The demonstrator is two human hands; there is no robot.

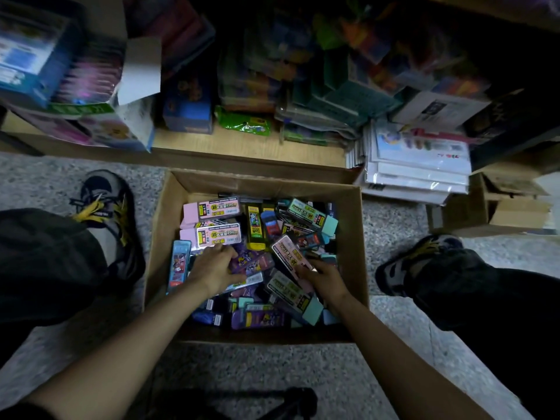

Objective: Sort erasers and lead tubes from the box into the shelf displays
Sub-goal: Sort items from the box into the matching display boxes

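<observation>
Head view: the cardboard box (160, 237) holds a loose pile of sleeved erasers and flat cases. Left hand (216, 268) — palm down, fingers bent over a purple packet (253, 262); whether it grips cannot be told. Two pink erasers (212, 211) lie just beyond its fingertips, and a blue case (178, 265) stands beside its outer edge. Right hand (322, 275) — fingers curled round the near end of a tilted pink eraser (288, 250).

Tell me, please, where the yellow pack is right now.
In the head view, the yellow pack lies in the far half of the box, just right of the two pink erasers and beyond the left hand.
</observation>
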